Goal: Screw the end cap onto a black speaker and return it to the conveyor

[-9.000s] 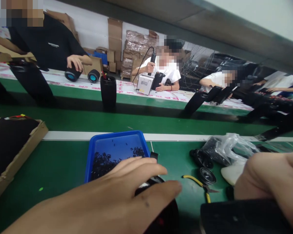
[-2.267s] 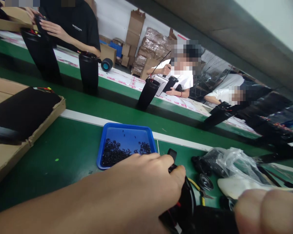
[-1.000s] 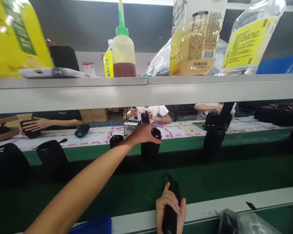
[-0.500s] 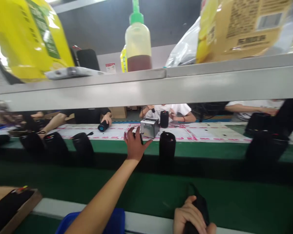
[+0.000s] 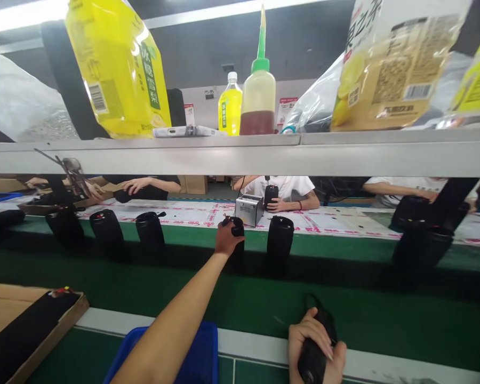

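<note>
My left hand (image 5: 227,239) is stretched out across the green conveyor belt (image 5: 176,298), its fingers closed round the top of a black cylindrical speaker (image 5: 237,228) that stands upright. Just right of it stands another black speaker (image 5: 280,234), apart from the hand. My right hand (image 5: 314,346), near the front edge of the belt, is wrapped round a black electric screwdriver (image 5: 312,358). Its narrow end points toward me and a loop shows at the far end. Fingers hide part of its body.
More speakers (image 5: 150,229) stand along the belt to the left. A silver metal box (image 5: 249,209) sits beyond my left hand. A shelf (image 5: 208,159) with bottles and pouches crosses above. A blue bin (image 5: 208,346) and cardboard tray (image 5: 78,309) are near me. Co-workers sit opposite.
My left hand, spread behind the speaker's top before, has closed round it. My right hand keeps hold of the screwdriver. The view has tilted up, and a co-worker's hand on the left has moved.
</note>
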The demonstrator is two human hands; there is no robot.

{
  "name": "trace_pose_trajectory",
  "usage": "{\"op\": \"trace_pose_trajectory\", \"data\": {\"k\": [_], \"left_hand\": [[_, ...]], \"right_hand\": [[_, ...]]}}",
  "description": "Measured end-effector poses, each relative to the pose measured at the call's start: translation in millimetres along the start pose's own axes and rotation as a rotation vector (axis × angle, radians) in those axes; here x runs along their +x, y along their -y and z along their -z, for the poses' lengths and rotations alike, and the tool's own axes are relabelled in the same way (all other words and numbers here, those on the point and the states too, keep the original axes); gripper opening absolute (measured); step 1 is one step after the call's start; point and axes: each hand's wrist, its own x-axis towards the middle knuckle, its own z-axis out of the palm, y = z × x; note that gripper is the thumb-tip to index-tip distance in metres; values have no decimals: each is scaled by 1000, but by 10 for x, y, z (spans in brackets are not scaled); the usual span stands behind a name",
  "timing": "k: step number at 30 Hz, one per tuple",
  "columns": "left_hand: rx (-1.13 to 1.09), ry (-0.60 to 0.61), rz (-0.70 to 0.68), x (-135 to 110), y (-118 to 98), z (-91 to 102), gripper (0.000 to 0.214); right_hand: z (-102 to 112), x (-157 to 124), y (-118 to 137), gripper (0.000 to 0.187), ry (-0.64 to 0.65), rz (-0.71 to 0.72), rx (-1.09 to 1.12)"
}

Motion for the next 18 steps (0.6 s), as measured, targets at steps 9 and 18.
{"op": "trace_pose_trajectory", "data": {"k": [9,18], "left_hand": [[-201,-67,0,-477,-227,721,26],[-318,-36,147,-2818,-472,2773,29]], "right_hand": [[2,88,-89,16,-52,330,-682],[96,22,-108,6,-136,672,-884]]}}
